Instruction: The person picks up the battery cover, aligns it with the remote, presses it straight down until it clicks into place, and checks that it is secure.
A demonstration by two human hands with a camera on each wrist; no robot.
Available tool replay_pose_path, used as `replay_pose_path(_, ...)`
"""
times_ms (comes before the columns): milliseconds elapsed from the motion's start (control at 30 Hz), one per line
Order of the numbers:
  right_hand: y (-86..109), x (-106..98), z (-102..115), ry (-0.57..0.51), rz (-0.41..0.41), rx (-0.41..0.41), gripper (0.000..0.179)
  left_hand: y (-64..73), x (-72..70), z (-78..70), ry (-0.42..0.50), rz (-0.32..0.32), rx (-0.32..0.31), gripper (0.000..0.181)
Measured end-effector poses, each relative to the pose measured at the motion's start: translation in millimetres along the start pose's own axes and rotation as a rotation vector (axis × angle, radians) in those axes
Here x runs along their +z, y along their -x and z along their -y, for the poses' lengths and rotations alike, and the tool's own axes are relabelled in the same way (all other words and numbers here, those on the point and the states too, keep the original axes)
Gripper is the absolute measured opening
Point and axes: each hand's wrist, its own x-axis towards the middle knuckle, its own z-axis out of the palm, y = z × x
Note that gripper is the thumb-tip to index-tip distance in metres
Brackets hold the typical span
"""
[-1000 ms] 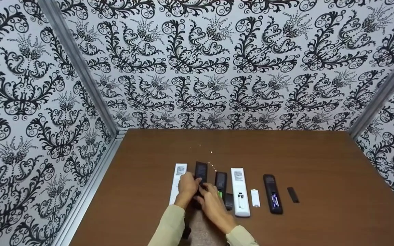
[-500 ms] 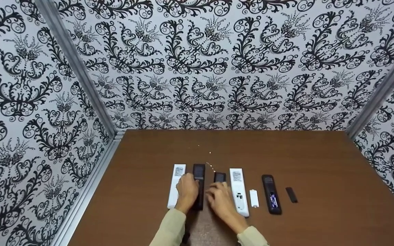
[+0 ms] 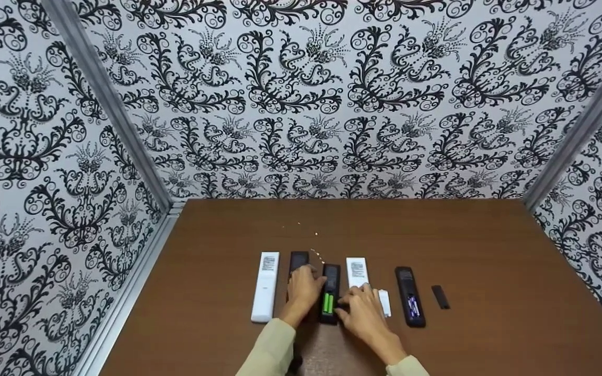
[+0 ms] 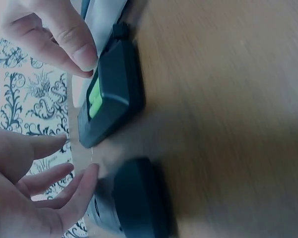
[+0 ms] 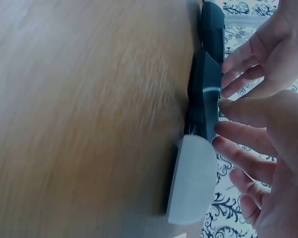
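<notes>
A dark remote control (image 3: 331, 277) lies back up, with green batteries (image 3: 328, 303) in its uncovered compartment. Along its left side is my left hand (image 3: 302, 290), fingers spread and holding nothing; it partly hides another dark remote control (image 3: 299, 258). My right hand (image 3: 365, 316) is at the battery remote's right side, its thumb and fingertips apart beside a small dark piece (image 5: 192, 124) that looks like a battery cover. Whether the fingertips touch this piece, I cannot tell. The right hand hides the lower part of a white remote control (image 3: 357, 270).
Another white remote control (image 3: 265, 292) lies at the far left. To the right are a white battery cover (image 3: 384, 303), a dark remote control (image 3: 408, 290) with batteries showing, and a dark cover (image 3: 440, 296). Small light specks dot the brown table (image 3: 228, 230) behind.
Both hands have left the second dark remote's middle and shifted right, to either side of the remote with green batteries. The green batteries, hidden half a second ago, are now in sight.
</notes>
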Motion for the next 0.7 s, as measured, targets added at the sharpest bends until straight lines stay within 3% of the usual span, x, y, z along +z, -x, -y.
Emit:
replay_pose_path(100, 2.8, -2, -3, 0.008, 0.052, 0.006, 0.016, 0.1, 6.5, -5.6, -0.016, 0.014, 0.004, 0.022)
replay_pose_path(233, 6.2, -3, -7, 0.022, 0.114, -0.013, 0.019, 2.7, 17.4, -14.7, -0.065, 0.019, 0.000, 0.033)
replay_pose_path(433, 7.6, -2, -9, 0.071, 0.094, -0.053, 0.020, 9.4, 29.2, -24.8, -0.112, 0.019, -0.026, 0.037)
replay_pose_path(700, 6.0, -5, -9, -0.001, 0.035, -0.089, 0.012, 5.5, 29.6, -24.3, -0.115, 0.017, -0.042, 0.032)
